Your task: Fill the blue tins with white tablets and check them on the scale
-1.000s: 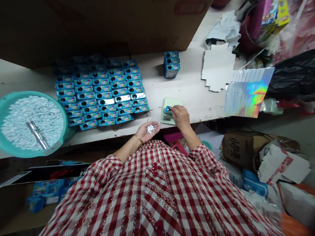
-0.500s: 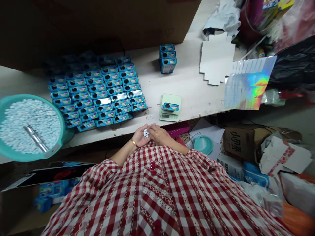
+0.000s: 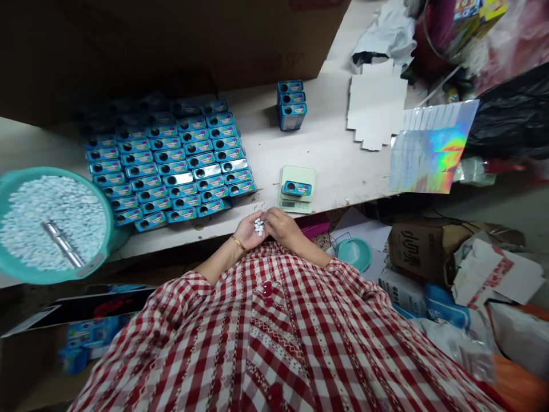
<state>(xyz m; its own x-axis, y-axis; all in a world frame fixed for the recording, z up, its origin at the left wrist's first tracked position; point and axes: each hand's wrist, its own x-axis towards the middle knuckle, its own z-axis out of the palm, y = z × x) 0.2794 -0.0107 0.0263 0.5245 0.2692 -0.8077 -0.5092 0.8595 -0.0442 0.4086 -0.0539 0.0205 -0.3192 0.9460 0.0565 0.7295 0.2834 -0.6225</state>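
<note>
A small heap of white candies (image 3: 259,226) lies in the cupped palm of my left hand (image 3: 246,233), in front of the table edge. Against its inner side rests my right hand (image 3: 282,226), fingers curled together; what they hold, if anything, is hidden. Just beyond my hands stands a pale green digital scale (image 3: 299,173) with one blue printed tin (image 3: 295,188) on it. At the left, a turquoise basin (image 3: 112,226) is full of similar white candies (image 3: 51,206), with a metal scoop-like cylinder (image 3: 62,242) lying on them.
Rows of blue tins (image 3: 171,169) cover the table's left half, under a large cardboard box (image 3: 171,40). A short stack of tins (image 3: 293,117) stands behind the scale. Flat white cardboard (image 3: 375,106) and a shiny holographic sheet (image 3: 433,154) lie at the right.
My hands have risen slightly toward the scale. My left palm has turned up more, showing more of the candies. My right fingers have curled in more.
</note>
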